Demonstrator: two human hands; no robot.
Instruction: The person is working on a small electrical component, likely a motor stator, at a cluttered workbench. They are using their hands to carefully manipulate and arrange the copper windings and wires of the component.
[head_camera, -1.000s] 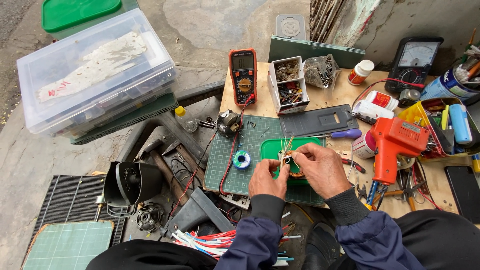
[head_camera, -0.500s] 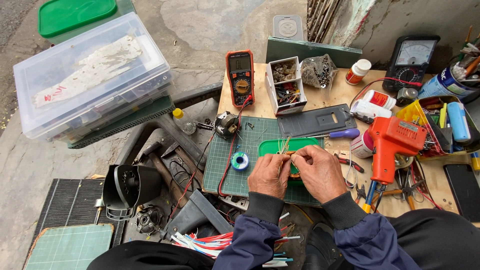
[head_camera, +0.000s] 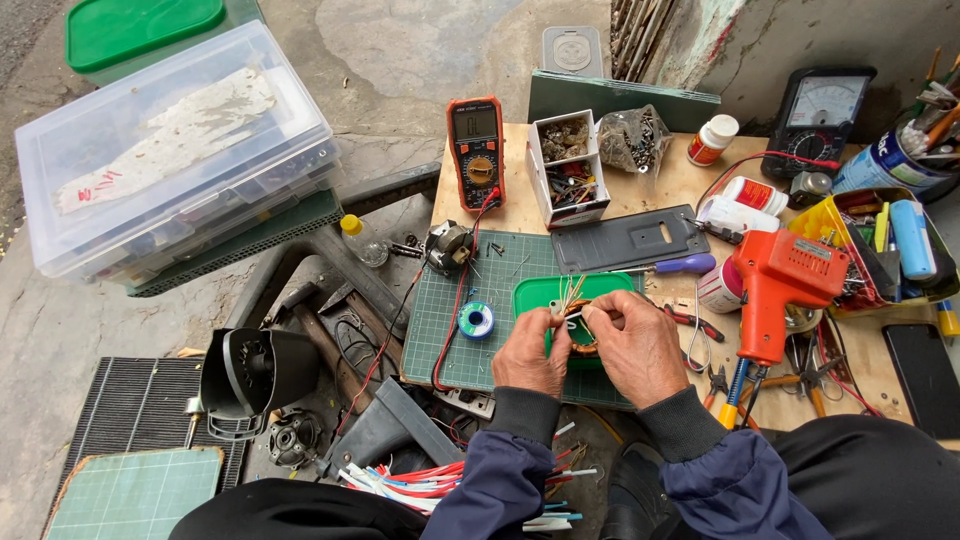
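**Inspector:** Little has shifted since the earlier pictures: both hands remain at the same spot over the green tray, fingers working slightly, while the view has barely drifted.

**Clerk:** State of each grip?

**Inspector:** Left hand is pinched on the copper-wound coil with pale wire leads, steadying its near edge. Right hand is closed on the same coil, thumb and forefinger nipping the leads at the top. How tightly, I cannot tell.

**Clerk:** Where does the coil sit?

**Inspector:** Just above the shallow green plastic tray, which lies on the green gridded cutting mat on the wooden worktop.

**Clerk:** Surroundings?

**Inspector:** A small spool of solder wire lies on the mat just left of the left hand. An orange pistol-shaped soldering gun stands to the right, near a purple-handled screwdriver. An orange-cased digital multimeter rests at the worktop's far left corner, its red lead trailing across the mat.
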